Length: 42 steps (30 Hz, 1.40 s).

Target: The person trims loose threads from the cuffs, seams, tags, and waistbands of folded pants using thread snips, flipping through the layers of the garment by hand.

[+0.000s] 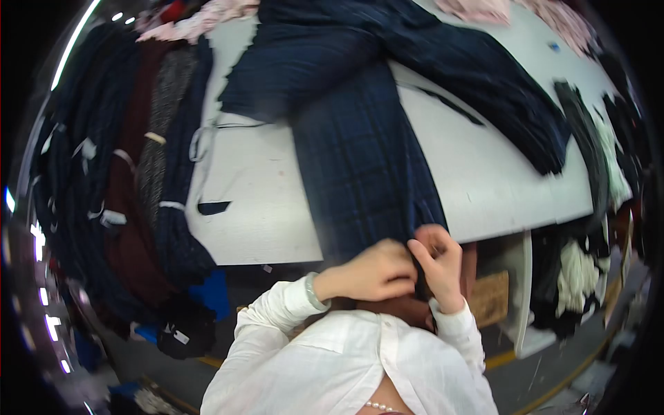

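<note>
Cloth crowds the tabletop (pixel 256 169) in the head view, most of it a navy garment (pixel 353 159) spread down the middle. Its checked panel reaches the near edge, right in front of the person. The left hand (pixel 380 270) is curled at the panel's end, blurred, so whether it grips cannot be told. The right hand (pixel 439 259) is bent beside it, thumb and fingers at the panel's corner; a firm hold there cannot be made out either.

Along the left side, a pile of dark clothes (pixel 90 138), a maroon one (pixel 142 117) and a grey one (pixel 166 104) take up room, with a navy scrap (pixel 213 207) lying between them and the panel. To the right, a long dark sleeve-like piece (pixel 484 76) stretches across, a thin strap (pixel 453 107) beside it. Pink cloth (pixel 197 21) sits at the far left, and a cardboard box (pixel 490 299) stands below the near edge.
</note>
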### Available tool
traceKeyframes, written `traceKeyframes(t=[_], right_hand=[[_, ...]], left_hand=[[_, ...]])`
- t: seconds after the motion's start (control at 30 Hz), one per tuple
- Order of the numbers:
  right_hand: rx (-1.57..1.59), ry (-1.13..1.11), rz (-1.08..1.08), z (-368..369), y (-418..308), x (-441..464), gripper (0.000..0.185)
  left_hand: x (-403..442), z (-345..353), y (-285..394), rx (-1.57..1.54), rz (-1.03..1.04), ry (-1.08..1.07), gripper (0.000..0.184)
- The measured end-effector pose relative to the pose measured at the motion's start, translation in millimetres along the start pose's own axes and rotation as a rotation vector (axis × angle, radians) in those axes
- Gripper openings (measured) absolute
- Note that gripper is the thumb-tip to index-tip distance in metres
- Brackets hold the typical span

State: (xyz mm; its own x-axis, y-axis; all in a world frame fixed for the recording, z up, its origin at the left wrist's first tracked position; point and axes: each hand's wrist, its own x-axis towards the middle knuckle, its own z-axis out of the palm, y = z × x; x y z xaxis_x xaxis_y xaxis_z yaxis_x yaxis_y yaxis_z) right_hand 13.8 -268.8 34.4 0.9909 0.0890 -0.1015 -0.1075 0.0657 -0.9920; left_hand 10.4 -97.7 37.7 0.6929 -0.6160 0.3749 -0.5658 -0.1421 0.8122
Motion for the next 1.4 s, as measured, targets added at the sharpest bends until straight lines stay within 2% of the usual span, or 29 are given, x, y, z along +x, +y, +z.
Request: traceKeyframes(t=[0.03,0.1,0.13,0.2,0.23,0.27,0.3,0.37,0.47,0.5,0.57,0.63,0.7,0.77,0.83,0.9,0.97,1.0,1.03,1.1,1.13,1.17,1.23,1.3,1.4], right_hand=[[-0.154,0.019,0.018,-11.4,15.3,3.0,0.010],[-0.329,0.230,0.041,-44.4,44.4,5.7,0.016],[-0.384,0.273,0.010,-68.0,62.0,5.7,0.017],[-0.481,0.349,-0.098,-102.1,76.1,0.1,0.018],[-0.519,0.379,-0.173,-111.6,73.8,-5.3,0.019],[-0.420,0.399,-0.082,-117.1,71.7,-9.4,0.019],[-0.339,0.383,-0.047,-112.0,60.7,-10.1,0.019],[-0.182,0.365,0.019,-89.7,34.8,-9.6,0.018],[-0.141,0.227,0.010,-65.5,30.6,0.1,0.017],[-0.156,0.167,0.007,-55.8,27.5,4.0,0.017],[0.055,0.077,0.082,-39.9,25.2,11.6,0.021],[0.284,0.026,0.215,-34.3,26.0,20.0,0.032],[0.509,0.019,0.327,-31.9,20.3,24.3,0.038],[0.564,0.138,0.453,-38.7,30.8,24.7,0.038],[0.225,0.163,0.417,-42.6,44.7,19.1,0.033],[0.027,0.040,0.369,-41.9,42.5,13.0,0.021],[0.002,0.095,0.311,-43.8,57.1,7.6,0.019],[0.019,0.122,0.312,-47.5,55.9,6.5,0.018],[0.038,0.146,0.319,-51.9,54.6,4.5,0.018],[-0.171,0.203,0.252,-56.0,50.5,1.2,0.017],[-0.230,0.199,0.218,-67.4,58.5,0.1,0.013],[-0.268,0.236,0.109,-82.5,75.6,-0.1,0.013],[-0.292,0.408,-0.019,-83.0,63.4,-0.6,0.011],[-0.145,0.383,0.005,-92.0,54.5,1.3,0.010],[-0.169,0.382,-0.042,-67.8,33.9,8.2,0.009]], left_hand=[[-10.8,4.3,-13.0,-0.157,-0.026,-0.170,0.012],[-16.3,-35.8,-7.5,-0.059,-0.290,-0.132,0.017],[-14.0,-57.7,-11.4,-0.040,-0.261,0.211,0.017],[-17.5,-117.5,-57.1,0.228,-0.342,0.702,0.012],[-18.6,-154.8,-89.8,0.025,-0.414,0.944,0.017],[-21.4,-196.8,-126.5,0.407,-0.394,1.136,0.021],[-27.7,-236.8,-161.3,0.422,-0.647,1.254,0.020],[-35.3,-297.7,-199.7,-0.463,-0.986,1.294,0.017],[-16.7,-311.0,-235.8,-0.518,-0.570,1.539,0.015],[-9.2,-304.9,-229.1,-0.494,-0.310,1.528,0.014],[23.8,-249.4,-134.6,-0.680,-0.062,1.153,0.015],[-7.4,-182.5,-118.2,-0.142,-0.469,0.709,0.023],[-23.9,-110.5,-74.0,0.337,-0.425,0.278,0.013],[-65.7,-67.5,-83.9,0.138,-0.408,-0.016,0.022],[-80.5,-37.9,-58.1,0.131,-0.327,0.074,0.028],[-85.6,-23.9,-45.2,0.134,-0.259,0.161,0.031],[-90.3,-16.4,-38.3,0.147,-0.206,0.232,0.029],[-92.0,-17.5,-34.5,0.214,-0.190,0.242,0.022],[-95.9,-20.2,-30.1,0.154,-0.229,0.154,0.019],[-106.1,-29.5,-21.0,0.027,-0.316,-0.015,0.014],[-114.5,-41.1,-18.3,-0.160,-0.386,-0.192,0.013],[-125.5,-50.5,-10.2,-0.383,-0.615,-0.184,0.012],[-133.9,-73.9,-5.7,-0.228,-0.872,0.156,0.013],[-132.5,-96.2,-20.1,0.059,-0.741,0.463,0.011],[-89.8,-88.2,-18.7,0.388,-0.306,0.366,0.015]])
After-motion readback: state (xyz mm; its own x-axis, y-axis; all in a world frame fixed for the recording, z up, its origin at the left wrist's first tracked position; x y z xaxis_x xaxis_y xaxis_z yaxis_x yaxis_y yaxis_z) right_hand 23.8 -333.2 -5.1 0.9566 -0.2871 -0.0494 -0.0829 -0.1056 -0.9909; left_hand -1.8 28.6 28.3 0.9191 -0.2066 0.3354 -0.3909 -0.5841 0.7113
